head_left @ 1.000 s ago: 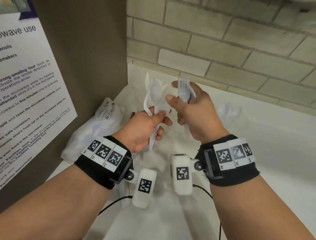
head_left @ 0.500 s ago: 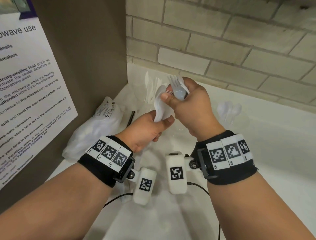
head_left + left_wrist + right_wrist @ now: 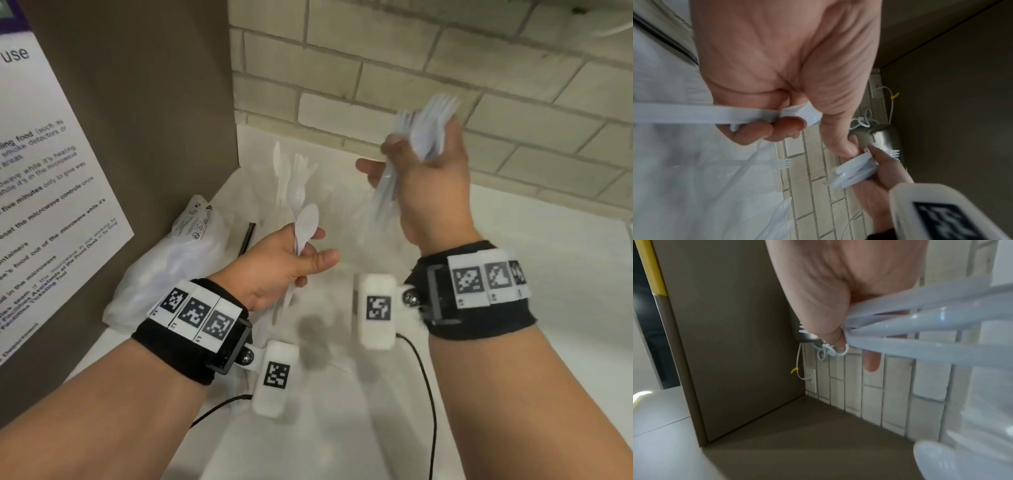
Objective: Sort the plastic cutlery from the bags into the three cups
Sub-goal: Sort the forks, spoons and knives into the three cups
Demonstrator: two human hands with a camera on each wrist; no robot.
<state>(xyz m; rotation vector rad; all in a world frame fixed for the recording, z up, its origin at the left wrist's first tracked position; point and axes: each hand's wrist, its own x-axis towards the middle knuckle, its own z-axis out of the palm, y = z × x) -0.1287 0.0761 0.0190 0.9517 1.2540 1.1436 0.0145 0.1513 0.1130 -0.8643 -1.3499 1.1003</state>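
Observation:
My right hand (image 3: 423, 171) is raised in front of the brick wall and grips a bundle of white plastic forks (image 3: 426, 132), tines up; in the right wrist view their handles (image 3: 920, 331) cross under my palm. Lower and to the left, my left hand (image 3: 291, 263) holds white plastic spoons (image 3: 305, 226) by the handle, bowl up. The left wrist view shows that handle (image 3: 694, 113) pinched under my curled fingers. A clear cup (image 3: 291, 192) with upright cutlery stands in the back corner. The hands are apart.
A crumpled plastic bag (image 3: 164, 260) lies on the white counter (image 3: 548, 308) against the brown side panel (image 3: 154, 102), which carries a printed notice (image 3: 44, 192). A dark stick (image 3: 247, 238) lies beside the bag. The brick wall (image 3: 445, 51) closes the back.
My hands have come apart. The right hand lifted up and to the right with the forks, while the left hand dropped lower, keeping the spoons.

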